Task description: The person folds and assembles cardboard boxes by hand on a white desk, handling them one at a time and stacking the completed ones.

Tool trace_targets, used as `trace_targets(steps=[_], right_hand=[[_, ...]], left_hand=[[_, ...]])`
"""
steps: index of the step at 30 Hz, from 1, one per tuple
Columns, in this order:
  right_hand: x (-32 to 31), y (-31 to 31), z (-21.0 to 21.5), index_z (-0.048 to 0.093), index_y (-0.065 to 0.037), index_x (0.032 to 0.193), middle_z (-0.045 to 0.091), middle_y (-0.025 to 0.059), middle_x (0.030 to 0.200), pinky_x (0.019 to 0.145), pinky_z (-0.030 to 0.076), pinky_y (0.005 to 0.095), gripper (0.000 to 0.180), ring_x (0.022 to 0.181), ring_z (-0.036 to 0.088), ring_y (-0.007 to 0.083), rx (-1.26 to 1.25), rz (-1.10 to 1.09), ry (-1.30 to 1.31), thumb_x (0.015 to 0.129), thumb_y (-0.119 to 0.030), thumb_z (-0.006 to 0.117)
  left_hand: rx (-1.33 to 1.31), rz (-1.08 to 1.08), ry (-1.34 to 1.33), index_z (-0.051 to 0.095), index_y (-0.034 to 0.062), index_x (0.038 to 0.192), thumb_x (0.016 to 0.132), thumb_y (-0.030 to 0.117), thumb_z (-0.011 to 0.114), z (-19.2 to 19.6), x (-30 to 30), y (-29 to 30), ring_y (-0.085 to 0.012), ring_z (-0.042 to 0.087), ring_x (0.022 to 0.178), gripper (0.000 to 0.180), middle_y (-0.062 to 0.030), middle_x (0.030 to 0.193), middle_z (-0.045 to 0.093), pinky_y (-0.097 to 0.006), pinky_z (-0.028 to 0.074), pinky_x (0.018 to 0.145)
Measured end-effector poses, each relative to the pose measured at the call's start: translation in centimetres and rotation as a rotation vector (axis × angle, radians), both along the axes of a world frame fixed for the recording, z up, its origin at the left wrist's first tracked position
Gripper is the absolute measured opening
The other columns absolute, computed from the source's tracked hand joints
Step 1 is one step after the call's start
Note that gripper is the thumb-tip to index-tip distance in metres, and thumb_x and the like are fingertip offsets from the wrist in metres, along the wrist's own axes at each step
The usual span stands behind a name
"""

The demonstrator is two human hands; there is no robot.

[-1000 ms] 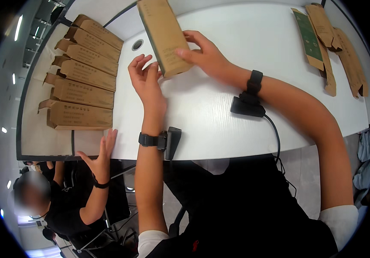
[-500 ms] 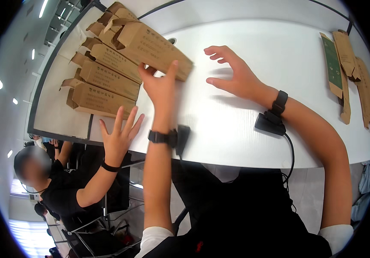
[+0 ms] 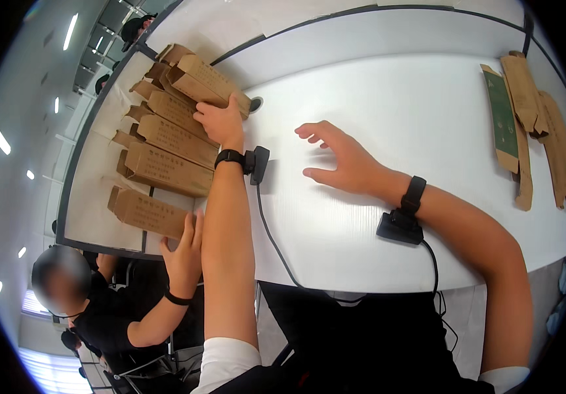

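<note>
Pretty standard office-type room. Big white table (image 3: 427, 131) with a dark edge, butted up against another white table (image 3: 92, 197) on the left. Long strip ceiling lights (image 3: 69, 31) glow along the left rim, and there's a bright window with blinds (image 3: 46, 368) down in the lower-left corner.

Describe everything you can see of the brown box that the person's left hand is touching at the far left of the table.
The brown box is a long, slim carton that looks like plain kraft cardboard, assembled, with dark print along one face. It lies tilted on top of a row of similar cartons at the white table's far left. Its near end sits beside a small round hole in the tabletop. The left hand rests against its near end; whether the fingers grip it cannot be told.
</note>
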State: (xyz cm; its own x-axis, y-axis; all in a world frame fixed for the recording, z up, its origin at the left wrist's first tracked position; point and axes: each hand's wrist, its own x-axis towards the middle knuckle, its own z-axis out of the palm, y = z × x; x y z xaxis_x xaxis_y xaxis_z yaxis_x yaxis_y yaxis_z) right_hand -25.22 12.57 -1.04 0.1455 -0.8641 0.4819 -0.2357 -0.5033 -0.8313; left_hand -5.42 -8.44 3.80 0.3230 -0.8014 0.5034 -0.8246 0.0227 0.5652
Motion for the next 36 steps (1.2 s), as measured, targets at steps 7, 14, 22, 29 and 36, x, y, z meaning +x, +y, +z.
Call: trace_targets(steps=[7, 14, 22, 29, 36], right_hand=[[0.0, -0.5, -0.1, 0.048, -0.014, 0.142, 0.054, 0.0096, 0.132, 0.100, 0.050, 0.0434, 0.066, 0.118, 0.056, 0.0275, 0.049, 0.011, -0.011, 0.083, -0.015, 0.077], [-0.2, -0.5, 0.2, 0.047, -0.014, 0.143, 0.054, 0.0089, 0.130, 0.098, 0.050, 0.0409, 0.066, 0.112, 0.059, 0.0254, 0.068, 0.029, 0.056, 0.084, -0.014, 0.076], [-0.2, -0.4, 0.4, 0.047, -0.012, 0.143, 0.057, 0.0111, 0.121, 0.094, 0.051, 0.0381, 0.065, 0.101, 0.060, 0.0242, 0.091, 0.055, -0.004, 0.084, -0.012, 0.075], [-0.5, -0.3, 0.4, 0.046, -0.013, 0.145, 0.058, 0.0081, 0.119, 0.095, 0.050, 0.0346, 0.066, 0.099, 0.059, 0.0195, 0.151, 0.071, -0.002, 0.084, -0.006, 0.073], [-0.2, -0.4, 0.2, 0.028, -0.013, 0.158, 0.042, 0.0142, 0.151, 0.099, 0.050, 0.0422, 0.088, 0.129, 0.052, 0.0294, 0.047, -0.127, -0.108, 0.086, -0.020, 0.078]], left_hand=[[-0.144, -0.228, 0.286, 0.035, -0.0076, 0.142, 0.071, 0.041, 0.088, -2.4, 0.4, -2.5, -0.0415, 0.055, 0.122, 0.101, -0.0276, 0.134, 0.052, -0.047, 0.047, 0.104], [-0.040, -0.273, 0.315, 0.031, -0.0021, 0.153, 0.070, 0.043, 0.087, -1.4, -0.6, -3.9, -0.0452, 0.055, 0.127, 0.110, -0.0319, 0.138, 0.054, -0.045, 0.046, 0.107], [0.221, -0.356, -0.074, 0.058, 0.0027, 0.132, 0.068, 0.052, 0.084, 2.2, -2.1, -5.4, -0.0375, 0.061, 0.120, 0.085, -0.0211, 0.132, 0.057, -0.044, 0.051, 0.100], [-0.017, -0.481, 0.248, 0.046, -0.0058, 0.116, 0.073, 0.044, 0.086, 1.6, -2.4, -0.8, -0.0338, 0.062, 0.107, 0.077, -0.0211, 0.112, 0.057, -0.041, 0.051, 0.092], [-0.161, -0.782, 0.542, 0.032, -0.0015, 0.138, 0.086, 0.026, 0.085, 0.0, -3.3, 12.0, -0.0225, 0.060, 0.109, 0.079, -0.0176, 0.125, 0.057, -0.037, 0.053, 0.088]])
